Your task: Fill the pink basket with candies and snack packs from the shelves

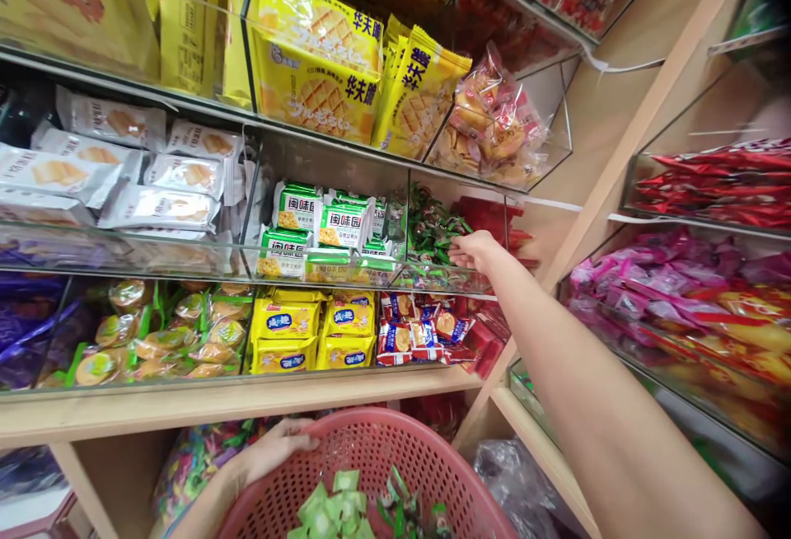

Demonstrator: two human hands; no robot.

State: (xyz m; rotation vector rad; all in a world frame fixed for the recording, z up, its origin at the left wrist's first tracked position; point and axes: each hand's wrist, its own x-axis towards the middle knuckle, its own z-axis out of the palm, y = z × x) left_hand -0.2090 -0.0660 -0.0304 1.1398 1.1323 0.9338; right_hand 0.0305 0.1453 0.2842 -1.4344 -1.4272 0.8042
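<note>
My left hand (278,450) grips the rim of a reddish-pink perforated plastic basket (432,442). In the basket lie a pile of light green square packets (337,510) and some dark green wrapped candies (408,510). My right hand (475,250) reaches into a clear shelf bin, at the edge of a heap of dark green wrapped candies (429,230). Its fingers look loosely bent and apart, and I make out nothing held in them. Left of that heap are green-and-white snack packs (343,222).
Clear dividers and shelf fronts edge the bins. Yellow waffle packs (321,61) stand above; yellow biscuit packs (287,321) and blue-red packets (420,329) sit below. A wooden post (636,127) rises at right, beside pink packets (643,275). A clear plastic bag (512,473) lies behind the basket.
</note>
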